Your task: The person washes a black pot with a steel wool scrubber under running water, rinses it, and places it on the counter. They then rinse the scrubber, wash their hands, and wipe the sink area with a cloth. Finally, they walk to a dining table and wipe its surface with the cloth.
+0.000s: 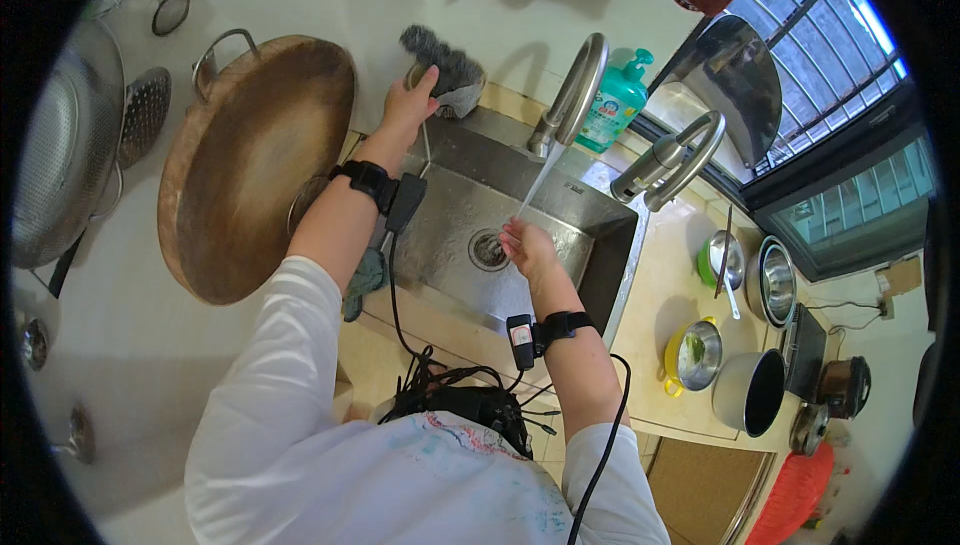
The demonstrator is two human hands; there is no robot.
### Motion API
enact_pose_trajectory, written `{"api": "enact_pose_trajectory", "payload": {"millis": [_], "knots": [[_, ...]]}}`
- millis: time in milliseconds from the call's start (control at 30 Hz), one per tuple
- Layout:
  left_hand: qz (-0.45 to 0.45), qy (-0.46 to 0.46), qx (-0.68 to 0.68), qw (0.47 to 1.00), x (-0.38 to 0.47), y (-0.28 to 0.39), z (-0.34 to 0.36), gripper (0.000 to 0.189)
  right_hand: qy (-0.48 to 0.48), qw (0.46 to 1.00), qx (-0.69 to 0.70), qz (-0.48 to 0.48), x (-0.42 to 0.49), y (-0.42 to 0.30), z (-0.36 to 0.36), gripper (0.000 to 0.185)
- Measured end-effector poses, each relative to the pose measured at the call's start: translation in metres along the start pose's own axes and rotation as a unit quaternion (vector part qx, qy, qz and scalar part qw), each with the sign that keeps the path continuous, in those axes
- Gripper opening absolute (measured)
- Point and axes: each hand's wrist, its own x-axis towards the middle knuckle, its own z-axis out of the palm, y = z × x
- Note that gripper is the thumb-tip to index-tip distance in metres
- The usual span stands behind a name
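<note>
My left hand (pixel 409 104) is at the back left corner of the stainless steel sink (pixel 442 144), against a dark grey cloth or scrubbing pad (pixel 448 69). A small yellowish thing (pixel 414 76) shows behind the fingers; whether the hand grips either is hidden. Over the sink, my right hand (pixel 531 246) has its fingers loosely curled and apart, with nothing visible in it. Water (pixel 540 181) runs from the curved metal faucet (pixel 585 87) down to its fingertips. The round drain strainer (pixel 490 249) lies just left of that hand.
A teal pump bottle (pixel 611 110) and a second faucet (pixel 667 162) stand behind the sink. Bowls, a yellow-handled pan (pixel 694 356) and a pot (pixel 748 393) occupy the right counter (pixel 641 305). A large brown wok (pixel 259 170) is at left. Cables (pixel 394 290) trail from my wrist straps.
</note>
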Motion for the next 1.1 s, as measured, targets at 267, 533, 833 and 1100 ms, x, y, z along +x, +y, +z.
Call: {"api": "enact_pose_trajectory", "payload": {"millis": [267,533,833,1100], "knots": [[0.03,-0.126,0.525,0.841,-0.123,-0.055,-0.111,0.064,0.022,0.998,-0.012,-0.058,-0.001,-0.008,0.012,0.024],[0.245,-0.127,0.602,0.75,-0.221,-0.129,-0.168,0.051,-0.016,0.999,-0.002,-0.035,-0.015,0.006,0.036,0.019],[0.2,0.048,0.636,0.743,-0.242,-0.154,-0.15,0.038,-0.045,0.997,-0.037,-0.053,-0.033,-0.007,0.017,0.025],[0.184,-0.245,0.536,0.787,-0.256,-0.13,-0.116,0.027,-0.056,0.994,-0.078,-0.048,-0.045,-0.009,-0.012,0.026]]}}
